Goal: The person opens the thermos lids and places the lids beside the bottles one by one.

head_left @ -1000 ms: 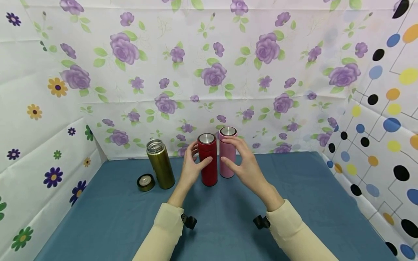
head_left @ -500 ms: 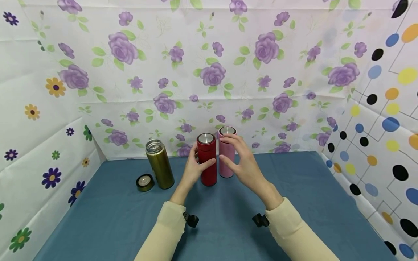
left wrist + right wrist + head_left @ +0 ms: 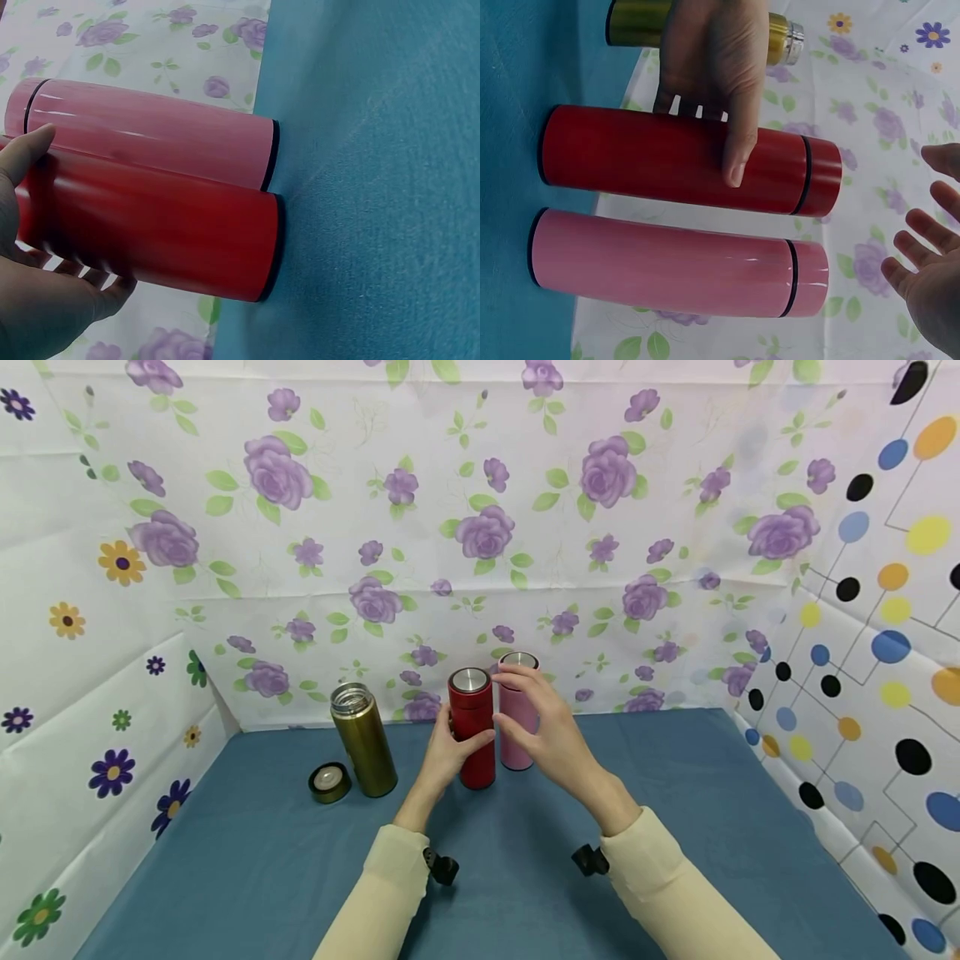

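A red thermos point(image 3: 474, 714) with a steel-topped lid stands upright on the blue cloth. My left hand point(image 3: 442, 756) grips its body, thumb across the front and fingers round the far side, as the left wrist view also shows. Just to the right stands a pink thermos point(image 3: 516, 755), its lid on. My right hand point(image 3: 551, 735) is raised in front of the pink one, fingers spread, fingertips close to the red thermos's lid. In the right wrist view this hand point(image 3: 934, 274) holds nothing and is apart from the lid end of both bottles.
A gold thermos point(image 3: 365, 743) stands uncapped to the left, its steel mouth showing. Its lid point(image 3: 330, 782) lies on the blue cloth point(image 3: 247, 860) beside it. Flowered sheeting point(image 3: 420, 510) rises close behind the bottles, and a dotted sheet point(image 3: 847, 660) hangs at the right.
My right hand has shifted slightly left, from the pink thermos's lid toward the red one's. The left hand keeps hold of the red thermos, its thumb further across the front.
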The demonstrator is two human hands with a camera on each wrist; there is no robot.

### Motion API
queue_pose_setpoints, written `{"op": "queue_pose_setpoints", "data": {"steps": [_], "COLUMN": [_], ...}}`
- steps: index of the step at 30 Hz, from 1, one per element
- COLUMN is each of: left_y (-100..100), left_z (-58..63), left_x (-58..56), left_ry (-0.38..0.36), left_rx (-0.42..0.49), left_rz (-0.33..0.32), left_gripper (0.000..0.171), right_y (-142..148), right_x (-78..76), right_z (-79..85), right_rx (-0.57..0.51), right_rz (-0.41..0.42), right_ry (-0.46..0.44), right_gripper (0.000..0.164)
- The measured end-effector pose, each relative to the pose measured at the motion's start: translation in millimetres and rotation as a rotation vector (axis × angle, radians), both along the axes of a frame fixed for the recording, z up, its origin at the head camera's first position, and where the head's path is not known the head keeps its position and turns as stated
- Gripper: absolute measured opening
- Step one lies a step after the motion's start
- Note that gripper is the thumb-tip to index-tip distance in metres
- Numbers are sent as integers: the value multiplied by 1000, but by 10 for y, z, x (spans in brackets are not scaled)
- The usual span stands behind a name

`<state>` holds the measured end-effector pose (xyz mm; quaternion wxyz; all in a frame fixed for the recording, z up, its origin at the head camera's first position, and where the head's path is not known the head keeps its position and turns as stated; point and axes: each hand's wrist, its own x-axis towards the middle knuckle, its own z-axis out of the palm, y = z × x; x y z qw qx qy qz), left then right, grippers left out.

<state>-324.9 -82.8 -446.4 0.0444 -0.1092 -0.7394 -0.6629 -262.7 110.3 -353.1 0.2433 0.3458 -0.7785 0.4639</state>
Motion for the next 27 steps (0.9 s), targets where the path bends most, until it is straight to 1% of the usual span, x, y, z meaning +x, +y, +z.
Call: {"op": "queue_pose_setpoints", "data": {"steps": [4,10,14,27], "left_y": [3,9,6,2], "left_z": [-27,-48,-54,-62], "left_x": [-6,-13,-17,-22], "left_ry": [-4,-2,7,-2], "left_rx": [11,-8,-13,-26], "left_rz": [-8,-7,-7,3], "left_gripper": [76,75,73,73], "right_y": [-17,-33,-46,-70], "right_x": [-23,-50,-63,-78], "right_z": [-1,-17,-26,-40], "right_rx": [15,27,33,36], "right_rz": [7,10,7,3], "right_ry": [-15,-31,-24,-27], "right_gripper": [51,52,53,51]}}
